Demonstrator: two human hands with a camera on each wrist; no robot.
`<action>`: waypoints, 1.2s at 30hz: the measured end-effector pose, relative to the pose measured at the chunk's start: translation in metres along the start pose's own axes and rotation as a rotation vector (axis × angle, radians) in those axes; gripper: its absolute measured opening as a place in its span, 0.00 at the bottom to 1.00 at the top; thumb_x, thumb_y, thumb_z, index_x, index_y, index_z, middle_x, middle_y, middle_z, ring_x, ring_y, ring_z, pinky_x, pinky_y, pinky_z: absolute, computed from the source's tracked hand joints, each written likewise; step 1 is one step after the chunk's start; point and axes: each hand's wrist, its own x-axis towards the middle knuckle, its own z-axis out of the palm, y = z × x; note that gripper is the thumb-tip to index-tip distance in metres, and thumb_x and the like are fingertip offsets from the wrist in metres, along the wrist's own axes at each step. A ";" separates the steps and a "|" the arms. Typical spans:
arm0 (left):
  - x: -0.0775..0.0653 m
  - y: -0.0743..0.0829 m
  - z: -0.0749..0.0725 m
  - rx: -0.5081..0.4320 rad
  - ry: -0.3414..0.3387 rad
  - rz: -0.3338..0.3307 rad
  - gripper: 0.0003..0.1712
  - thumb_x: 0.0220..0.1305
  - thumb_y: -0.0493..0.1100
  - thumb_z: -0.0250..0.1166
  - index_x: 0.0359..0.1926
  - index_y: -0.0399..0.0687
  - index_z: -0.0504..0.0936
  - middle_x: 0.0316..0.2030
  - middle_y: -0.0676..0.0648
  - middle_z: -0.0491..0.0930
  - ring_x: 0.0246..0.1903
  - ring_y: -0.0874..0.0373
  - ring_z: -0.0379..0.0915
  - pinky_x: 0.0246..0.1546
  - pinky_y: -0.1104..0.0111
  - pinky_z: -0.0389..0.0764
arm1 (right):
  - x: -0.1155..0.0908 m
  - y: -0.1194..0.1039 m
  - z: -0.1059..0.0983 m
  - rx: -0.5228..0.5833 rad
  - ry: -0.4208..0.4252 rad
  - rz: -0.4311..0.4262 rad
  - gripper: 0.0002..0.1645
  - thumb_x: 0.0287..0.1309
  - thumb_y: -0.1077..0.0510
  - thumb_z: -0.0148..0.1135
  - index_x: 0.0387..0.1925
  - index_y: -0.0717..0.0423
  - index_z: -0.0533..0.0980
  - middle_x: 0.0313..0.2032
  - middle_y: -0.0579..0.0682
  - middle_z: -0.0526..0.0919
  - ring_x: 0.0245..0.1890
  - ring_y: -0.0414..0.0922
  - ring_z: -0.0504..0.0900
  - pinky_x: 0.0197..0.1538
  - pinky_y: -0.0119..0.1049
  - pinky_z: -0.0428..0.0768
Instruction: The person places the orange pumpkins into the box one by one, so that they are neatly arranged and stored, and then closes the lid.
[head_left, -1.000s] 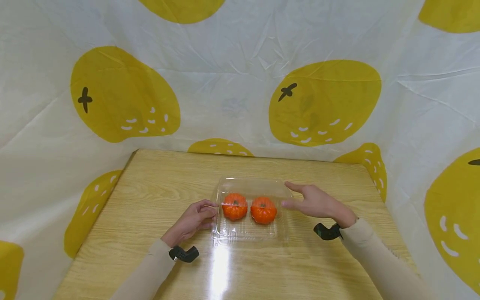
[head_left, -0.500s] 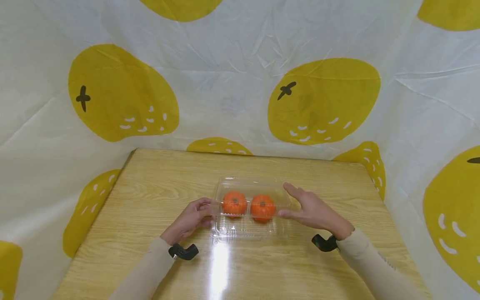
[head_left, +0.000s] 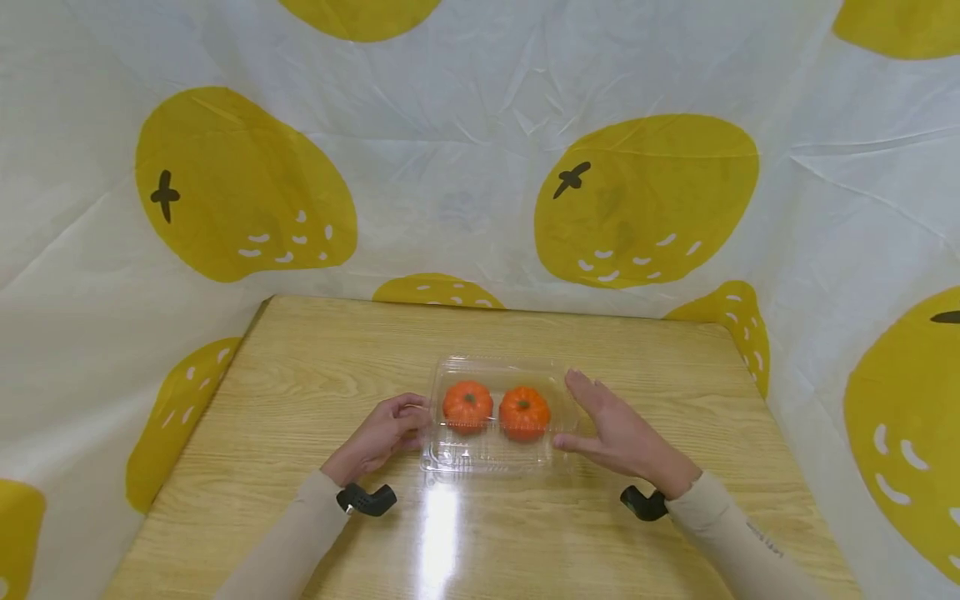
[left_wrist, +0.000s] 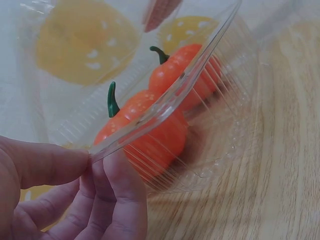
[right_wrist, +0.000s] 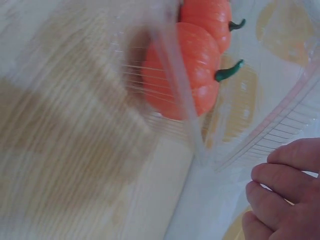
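Note:
Two small orange toy pumpkins [head_left: 524, 415] with green stems sit side by side in a clear plastic clamshell box [head_left: 480, 458] on the table. The box's transparent lid [head_left: 498, 367] leans forward over them, partway down. At the box's left side, my left hand [head_left: 387, 433] pinches the rim [left_wrist: 160, 112] between thumb and forefinger, as the left wrist view shows. My right hand [head_left: 621, 427] is at the lid's right side, fingers extended and thumb spread toward the front. The right wrist view has its fingers [right_wrist: 280, 180] right beside the lid's ribbed edge.
The wood-grain table [head_left: 315, 350] carries the box near its middle. A white cloth [head_left: 450, 192] printed with yellow fruit hangs behind the table and along both sides. A bright light reflection lies on the tabletop in front of the box.
The lid has swung forward and down over the pumpkins. My right hand has shifted slightly toward the front alongside it. My left hand has stayed nearly in place at the rim.

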 end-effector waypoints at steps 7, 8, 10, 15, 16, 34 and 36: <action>-0.001 0.001 0.000 0.020 0.000 0.002 0.25 0.75 0.39 0.60 0.66 0.30 0.68 0.45 0.50 0.82 0.44 0.59 0.79 0.45 0.67 0.86 | -0.005 0.001 0.011 -0.088 0.061 -0.037 0.60 0.62 0.32 0.67 0.80 0.63 0.54 0.80 0.64 0.56 0.79 0.66 0.59 0.79 0.63 0.60; -0.001 0.001 0.000 0.019 0.002 0.001 0.25 0.75 0.39 0.60 0.66 0.30 0.68 0.45 0.50 0.82 0.44 0.60 0.79 0.45 0.67 0.86 | -0.006 0.002 0.013 -0.097 0.074 -0.046 0.60 0.61 0.32 0.67 0.79 0.64 0.54 0.80 0.64 0.57 0.78 0.66 0.60 0.78 0.63 0.61; -0.001 0.001 0.000 0.017 0.011 -0.004 0.24 0.75 0.39 0.59 0.66 0.30 0.69 0.45 0.50 0.82 0.43 0.60 0.79 0.45 0.68 0.86 | -0.007 0.002 0.017 -0.119 0.099 -0.066 0.61 0.60 0.32 0.68 0.79 0.64 0.55 0.79 0.65 0.58 0.78 0.65 0.61 0.78 0.63 0.62; 0.000 -0.001 0.001 0.008 0.033 -0.015 0.23 0.78 0.40 0.56 0.66 0.30 0.71 0.44 0.51 0.80 0.43 0.61 0.78 0.44 0.70 0.86 | -0.009 0.005 0.024 -0.176 0.158 -0.113 0.63 0.58 0.30 0.69 0.78 0.66 0.57 0.78 0.66 0.60 0.78 0.63 0.63 0.77 0.61 0.64; 0.000 -0.001 0.001 0.004 0.038 -0.020 0.22 0.78 0.41 0.55 0.65 0.30 0.71 0.44 0.51 0.79 0.43 0.61 0.78 0.44 0.70 0.85 | -0.009 0.006 0.026 -0.187 0.167 -0.119 0.63 0.58 0.29 0.68 0.77 0.66 0.58 0.78 0.65 0.61 0.78 0.63 0.63 0.77 0.61 0.64; -0.030 -0.015 -0.013 0.059 -0.113 -0.054 0.27 0.80 0.54 0.55 0.56 0.31 0.78 0.43 0.50 0.82 0.44 0.60 0.81 0.51 0.69 0.87 | -0.011 0.008 0.038 -0.238 0.204 -0.144 0.66 0.55 0.27 0.69 0.78 0.66 0.57 0.79 0.64 0.59 0.79 0.61 0.60 0.86 0.34 0.40; -0.034 -0.017 -0.013 0.075 -0.140 -0.044 0.25 0.79 0.53 0.56 0.54 0.31 0.79 0.43 0.50 0.82 0.44 0.60 0.81 0.51 0.70 0.87 | -0.012 0.008 0.039 -0.239 0.205 -0.143 0.66 0.55 0.27 0.69 0.78 0.66 0.57 0.79 0.64 0.59 0.79 0.62 0.60 0.85 0.31 0.36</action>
